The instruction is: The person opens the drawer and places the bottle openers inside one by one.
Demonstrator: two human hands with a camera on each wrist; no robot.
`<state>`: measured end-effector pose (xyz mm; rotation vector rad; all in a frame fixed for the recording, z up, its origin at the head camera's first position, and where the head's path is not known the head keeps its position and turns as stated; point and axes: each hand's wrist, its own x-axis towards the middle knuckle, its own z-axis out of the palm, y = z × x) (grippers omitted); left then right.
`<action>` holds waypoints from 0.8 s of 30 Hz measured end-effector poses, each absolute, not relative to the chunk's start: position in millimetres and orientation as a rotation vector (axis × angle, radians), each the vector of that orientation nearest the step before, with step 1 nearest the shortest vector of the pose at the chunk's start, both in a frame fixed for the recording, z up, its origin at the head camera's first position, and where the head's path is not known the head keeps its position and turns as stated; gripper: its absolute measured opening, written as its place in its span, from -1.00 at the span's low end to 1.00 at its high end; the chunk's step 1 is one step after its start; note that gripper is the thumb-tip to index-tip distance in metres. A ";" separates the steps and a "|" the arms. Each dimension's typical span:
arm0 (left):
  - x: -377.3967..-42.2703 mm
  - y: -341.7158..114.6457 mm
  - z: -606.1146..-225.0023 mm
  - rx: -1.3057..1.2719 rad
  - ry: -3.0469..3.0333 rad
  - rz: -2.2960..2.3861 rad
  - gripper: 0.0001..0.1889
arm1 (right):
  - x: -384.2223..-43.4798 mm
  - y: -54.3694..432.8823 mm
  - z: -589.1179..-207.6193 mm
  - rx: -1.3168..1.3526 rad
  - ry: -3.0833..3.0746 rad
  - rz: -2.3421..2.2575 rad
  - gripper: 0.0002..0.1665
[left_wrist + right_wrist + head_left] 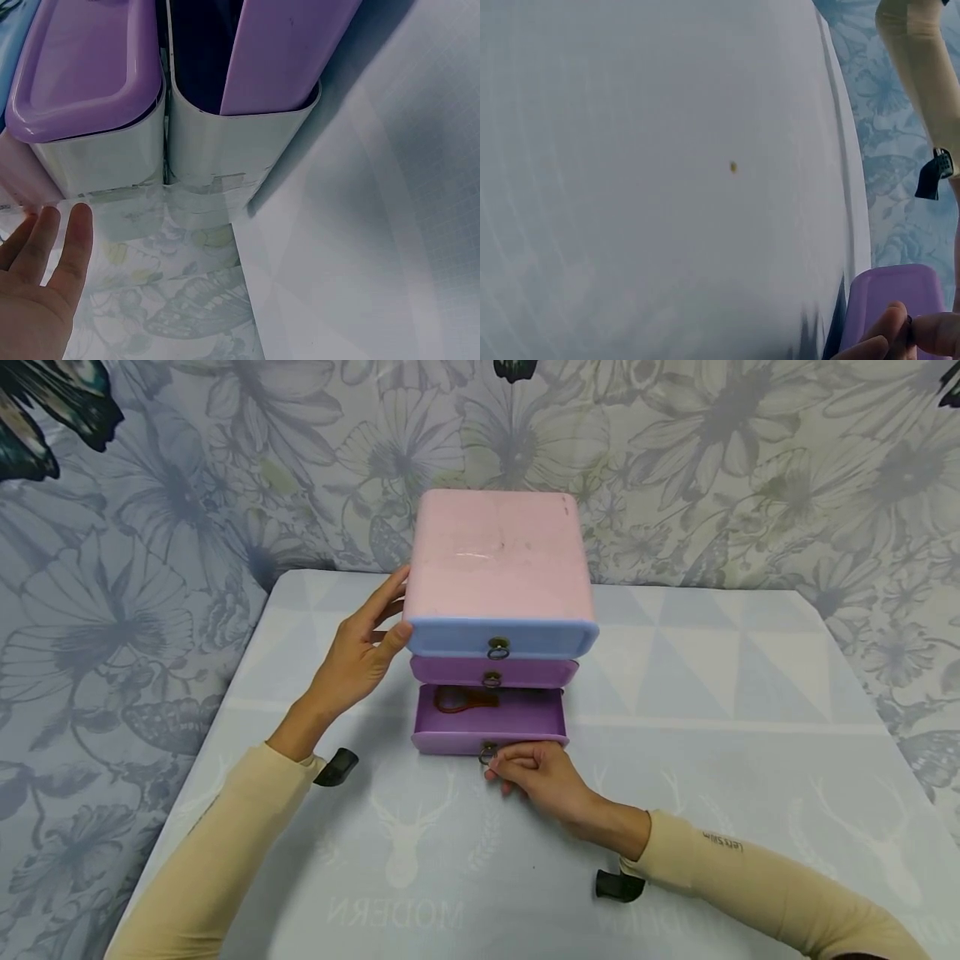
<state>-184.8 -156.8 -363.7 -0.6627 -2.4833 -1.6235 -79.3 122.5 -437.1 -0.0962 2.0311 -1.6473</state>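
Note:
A small drawer cabinet with a pink top stands on the table. Its top drawer has a blue front, and a purple middle drawer sits below. The purple bottom drawer is pulled out. Inside it lies a reddish-brown item with a loop; its kind cannot be told. My left hand rests on the cabinet's left side, fingers extended. At the front of the bottom drawer, my right hand pinches its small metal ring pull, which the fingertips partly cover.
A pale patterned cloth covers the table. Floral fabric hangs behind the table's back edge. In the left wrist view, the table edge runs close beside the cabinet's side.

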 end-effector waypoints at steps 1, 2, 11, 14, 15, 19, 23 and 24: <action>-185.1 -156.9 -363.4 -0.665 -2.480 -1.624 -0.28 | -81.7 122.4 -437.0 -0.098 2.034 -1.648 -0.70; -185.3 -156.9 -363.3 -0.667 -2.478 -1.627 -0.28 | -84.0 122.2 -436.9 -0.093 2.036 -1.648 -0.70; -183.0 -154.9 -361.1 -0.646 -2.490 -1.640 -0.22 | -100.3 119.0 -438.0 -0.045 2.053 -1.648 -0.71; -183.3 -155.9 -361.3 -0.652 -2.487 -1.634 -0.25 | -106.9 117.8 -438.1 -0.036 2.064 -1.661 -0.71; -184.1 -156.6 -362.6 -0.655 -2.485 -1.632 -0.27 | -109.2 117.6 -438.4 -0.032 2.068 -1.664 -0.72; -185.1 -157.2 -363.8 -0.658 -2.489 -1.626 -0.29 | -117.2 117.4 -438.7 -0.028 2.082 -1.675 -0.72; -184.8 -156.8 -363.7 -0.667 -2.487 -1.620 -0.28 | -122.4 117.5 -439.5 -0.009 2.083 -1.691 -0.73; -184.5 -156.7 -363.5 -0.668 -2.485 -1.620 -0.28 | -123.5 117.5 -439.6 -0.013 2.084 -1.696 -0.72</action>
